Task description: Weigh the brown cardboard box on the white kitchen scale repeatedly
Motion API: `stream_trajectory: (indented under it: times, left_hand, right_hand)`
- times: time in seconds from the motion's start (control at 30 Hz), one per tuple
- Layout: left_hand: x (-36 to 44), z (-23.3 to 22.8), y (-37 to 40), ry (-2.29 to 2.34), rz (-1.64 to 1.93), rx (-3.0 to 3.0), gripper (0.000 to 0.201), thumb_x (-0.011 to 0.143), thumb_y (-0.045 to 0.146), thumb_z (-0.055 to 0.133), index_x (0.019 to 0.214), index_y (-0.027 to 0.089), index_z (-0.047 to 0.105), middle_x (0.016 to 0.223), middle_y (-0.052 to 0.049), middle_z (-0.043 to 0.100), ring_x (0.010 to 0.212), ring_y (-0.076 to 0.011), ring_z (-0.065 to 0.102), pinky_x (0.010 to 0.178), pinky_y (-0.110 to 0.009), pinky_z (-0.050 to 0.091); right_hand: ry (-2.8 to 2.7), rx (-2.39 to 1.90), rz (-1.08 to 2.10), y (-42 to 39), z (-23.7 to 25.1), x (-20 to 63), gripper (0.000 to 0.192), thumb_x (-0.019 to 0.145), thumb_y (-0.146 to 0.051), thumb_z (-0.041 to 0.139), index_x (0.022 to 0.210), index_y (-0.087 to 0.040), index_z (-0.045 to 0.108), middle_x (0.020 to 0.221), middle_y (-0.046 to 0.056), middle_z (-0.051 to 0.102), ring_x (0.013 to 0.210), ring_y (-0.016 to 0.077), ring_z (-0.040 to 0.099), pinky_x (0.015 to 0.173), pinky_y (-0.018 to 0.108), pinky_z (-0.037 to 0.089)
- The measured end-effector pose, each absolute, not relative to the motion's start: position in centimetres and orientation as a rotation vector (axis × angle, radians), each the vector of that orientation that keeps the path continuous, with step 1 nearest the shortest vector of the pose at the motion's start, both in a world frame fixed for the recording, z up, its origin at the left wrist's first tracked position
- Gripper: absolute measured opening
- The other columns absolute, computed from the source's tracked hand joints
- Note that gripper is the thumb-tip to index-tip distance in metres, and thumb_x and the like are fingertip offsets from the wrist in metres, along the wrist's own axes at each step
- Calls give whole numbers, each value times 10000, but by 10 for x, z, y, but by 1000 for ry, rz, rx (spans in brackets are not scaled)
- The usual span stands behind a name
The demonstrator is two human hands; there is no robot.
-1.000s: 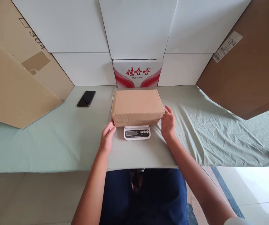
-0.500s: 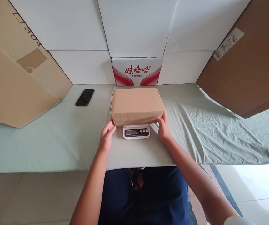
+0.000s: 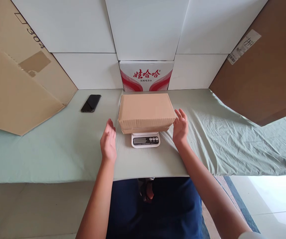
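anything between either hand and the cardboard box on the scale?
Nothing visible. The left hand and right hand flank the cardboard box with palms open, only bare green sheet between. The scale sits under the box.

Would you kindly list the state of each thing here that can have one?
Cardboard box: closed, resting on the scale.
Scale: loaded; its display is too small to read.
Phone: screen dark, lying flat.
Left hand: open, clear of the box.
Right hand: open, beside the box.
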State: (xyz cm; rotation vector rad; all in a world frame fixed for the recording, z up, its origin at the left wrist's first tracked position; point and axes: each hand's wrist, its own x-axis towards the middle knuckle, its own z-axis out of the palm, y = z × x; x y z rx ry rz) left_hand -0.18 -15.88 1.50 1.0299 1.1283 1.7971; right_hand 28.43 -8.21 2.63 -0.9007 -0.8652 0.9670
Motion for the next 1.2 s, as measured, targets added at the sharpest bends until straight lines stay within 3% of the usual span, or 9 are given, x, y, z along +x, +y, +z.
stream_trajectory:
  times: [0.37,0.63,0.97,1.2]
  left_hand:
    - [-2,11,-157,1093,1798,1032,586,959,521,563,1498,290,559,1690,-50,378,1593,-256,302,1293,-391,286]
    - [4,7,-158,1111,1709,1088,602,952,514,615,1505,283,551,1668,-49,426,1590,-280,314,1304,-411,282]
    - [7,5,-158,1124,1624,1155,635,950,501,637,1526,259,523,1670,-71,420,1589,-298,309,1313,-427,264]
    - [10,8,-158,1102,1598,1191,615,952,479,642,1513,247,543,1642,-79,467,1573,-303,347,1308,-427,278]
  right_hand:
    - [-820,-886,1012,-82,27,282,529,788,-556,580,1243,-285,590,1444,74,603,1376,301,565,1220,536,376]
    - [-1202,-879,851,-88,11,278,531,915,-631,497,1346,-331,570,1424,53,613,1351,321,550,1157,529,436]
    - [-1248,-863,872,-90,8,275,513,898,-613,512,1326,-338,583,1436,52,613,1375,338,527,1171,540,419]
    - [-1288,-880,842,-92,9,275,568,910,-599,516,1409,-327,539,1509,68,563,1424,340,488,1201,547,393]
